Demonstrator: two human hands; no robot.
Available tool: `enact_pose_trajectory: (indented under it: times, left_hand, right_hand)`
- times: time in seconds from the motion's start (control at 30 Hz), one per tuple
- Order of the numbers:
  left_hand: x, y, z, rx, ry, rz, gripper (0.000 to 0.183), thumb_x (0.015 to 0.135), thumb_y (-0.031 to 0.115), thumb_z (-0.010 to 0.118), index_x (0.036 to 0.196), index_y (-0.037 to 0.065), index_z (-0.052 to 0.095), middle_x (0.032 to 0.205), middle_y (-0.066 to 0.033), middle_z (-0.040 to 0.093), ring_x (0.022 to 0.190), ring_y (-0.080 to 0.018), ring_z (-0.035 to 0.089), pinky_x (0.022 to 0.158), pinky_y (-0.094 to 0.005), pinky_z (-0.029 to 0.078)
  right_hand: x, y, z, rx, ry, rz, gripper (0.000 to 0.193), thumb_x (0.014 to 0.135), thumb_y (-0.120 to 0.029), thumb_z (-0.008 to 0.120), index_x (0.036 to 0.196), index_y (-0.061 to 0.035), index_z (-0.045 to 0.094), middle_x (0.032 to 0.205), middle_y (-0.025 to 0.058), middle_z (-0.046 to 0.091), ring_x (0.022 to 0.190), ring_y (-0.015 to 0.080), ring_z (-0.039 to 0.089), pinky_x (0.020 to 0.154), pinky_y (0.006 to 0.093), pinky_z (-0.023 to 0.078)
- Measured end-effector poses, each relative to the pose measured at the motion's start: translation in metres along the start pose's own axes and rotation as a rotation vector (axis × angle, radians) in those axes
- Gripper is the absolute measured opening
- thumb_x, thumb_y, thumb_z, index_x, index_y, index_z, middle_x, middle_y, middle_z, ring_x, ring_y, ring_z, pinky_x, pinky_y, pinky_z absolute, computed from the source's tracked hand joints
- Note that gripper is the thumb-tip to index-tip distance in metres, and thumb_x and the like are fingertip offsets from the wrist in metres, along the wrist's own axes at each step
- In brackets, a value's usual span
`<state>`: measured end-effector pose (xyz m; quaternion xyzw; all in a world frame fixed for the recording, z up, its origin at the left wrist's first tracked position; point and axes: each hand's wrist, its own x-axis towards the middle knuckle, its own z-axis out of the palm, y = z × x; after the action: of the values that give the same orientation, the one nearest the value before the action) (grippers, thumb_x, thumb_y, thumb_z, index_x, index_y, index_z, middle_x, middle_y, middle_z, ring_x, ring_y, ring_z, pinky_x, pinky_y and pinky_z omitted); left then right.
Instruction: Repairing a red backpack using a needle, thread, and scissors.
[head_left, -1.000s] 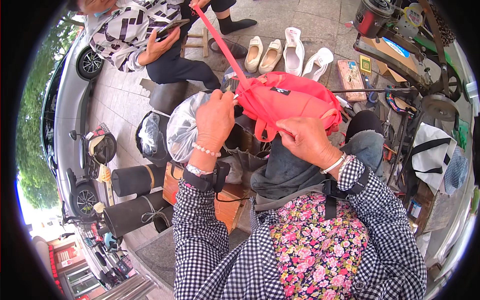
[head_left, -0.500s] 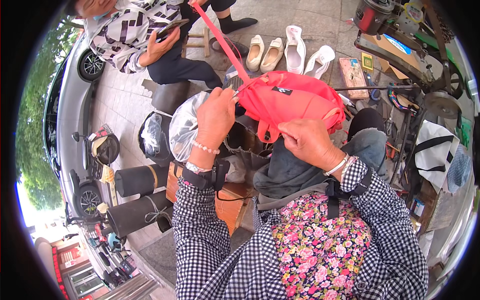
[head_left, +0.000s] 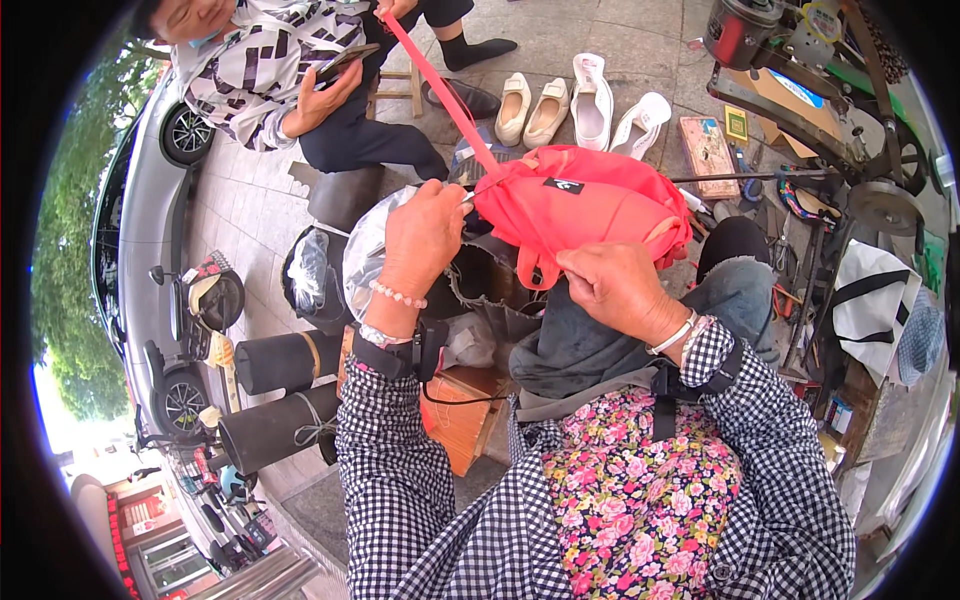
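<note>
A bright red fabric bag (head_left: 570, 220) with a small black label lies over my knees, bunched up. My right hand (head_left: 622, 290) pinches its near edge beside a hanging fabric loop (head_left: 531, 268). At the bag's left end, my left hand (head_left: 427, 232) is closed, fingertips pressed together. A small shiny bit shows at those fingertips, too small to name. From that end a long red strap (head_left: 440, 88) runs taut up to the hand (head_left: 396, 8) of a person seated across from me, who holds a phone (head_left: 346, 62) in the other hand.
Pale shoes (head_left: 545, 112) stand in a row beyond the bag. Tools (head_left: 782, 262) and a metal machine (head_left: 880, 150) crowd the right side, near a white and black bag (head_left: 868, 300). Dark rolls (head_left: 275, 432) and a lined bucket (head_left: 310, 270) are at the left.
My left hand has shifted slightly left and toward me, a little away from the bag's end. My right hand keeps its pinch; the strap stays taut.
</note>
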<state>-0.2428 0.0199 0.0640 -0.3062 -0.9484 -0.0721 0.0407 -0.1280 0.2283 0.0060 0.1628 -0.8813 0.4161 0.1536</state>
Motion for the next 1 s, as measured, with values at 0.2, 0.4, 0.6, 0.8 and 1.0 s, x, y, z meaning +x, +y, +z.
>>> enact_pose_trajectory:
  times: [0.2, 0.4, 0.6, 0.8, 1.0]
  left_hand:
    - [-0.01, -0.019, -0.006, 0.097, 0.086, -0.019, 0.01, 0.079, 0.013, 0.059, 0.085, 0.005, 0.056, 0.074, -0.0101, 0.055, 0.061, -0.0294, 0.055, 0.053, -0.0382, 0.044]
    - [0.004, 0.007, 0.002, -1.113, 0.089, -0.568, 0.033, 0.078, 0.015, 0.067, 0.104, -0.001, 0.054, 0.067, 0.0022, 0.052, 0.046, -0.0022, 0.044, 0.04, -0.0177, 0.034]
    - [0.033, 0.033, 0.05, -1.56, -0.102, -0.597, 0.026, 0.074, 0.009, 0.068, 0.095, 0.001, 0.055, 0.063, -0.0005, 0.054, 0.042, -0.007, 0.045, 0.038, -0.0219, 0.036]
    - [0.025, 0.046, 0.069, -1.823, -0.073, -0.756, 0.018, 0.075, 0.003, 0.063, 0.091, 0.003, 0.054, 0.061, -0.0029, 0.054, 0.041, -0.0103, 0.045, 0.037, -0.0232, 0.037]
    - [0.015, 0.048, 0.055, -1.588, 0.014, -0.641, 0.014, 0.082, 0.008, 0.059, 0.093, 0.002, 0.053, 0.066, -0.0022, 0.055, 0.044, -0.0086, 0.045, 0.042, -0.0225, 0.037]
  right_hand:
    - [-0.006, -0.003, -0.013, 0.008, -0.032, -0.051, 0.01, 0.067, -0.006, 0.058, 0.076, -0.0079, 0.055, 0.063, 0.0085, 0.054, 0.062, 0.0292, 0.057, 0.051, 0.0403, 0.044]
    - [-0.015, -0.017, -0.063, 0.124, -0.027, -0.054, 0.017, 0.067, -0.001, 0.06, 0.083, -0.0063, 0.06, 0.061, 0.0074, 0.052, 0.057, 0.0271, 0.055, 0.05, 0.0367, 0.043]
    - [-0.022, 0.003, -0.056, 0.145, -0.133, -0.021, 0.015, 0.068, -0.003, 0.061, 0.083, -0.0047, 0.061, 0.063, 0.0081, 0.051, 0.06, 0.0251, 0.054, 0.054, 0.0336, 0.042]
    - [0.03, 0.025, -0.048, 0.357, -0.172, 0.225, 0.019, 0.073, -0.016, 0.065, 0.082, 0.0, 0.059, 0.07, 0.0099, 0.055, 0.065, 0.0184, 0.054, 0.059, 0.0312, 0.042]
    - [0.072, 0.032, 0.002, 0.489, 0.0, 0.482, 0.027, 0.073, -0.02, 0.066, 0.082, 0.0049, 0.06, 0.068, 0.011, 0.059, 0.061, 0.0157, 0.056, 0.057, 0.0304, 0.043]
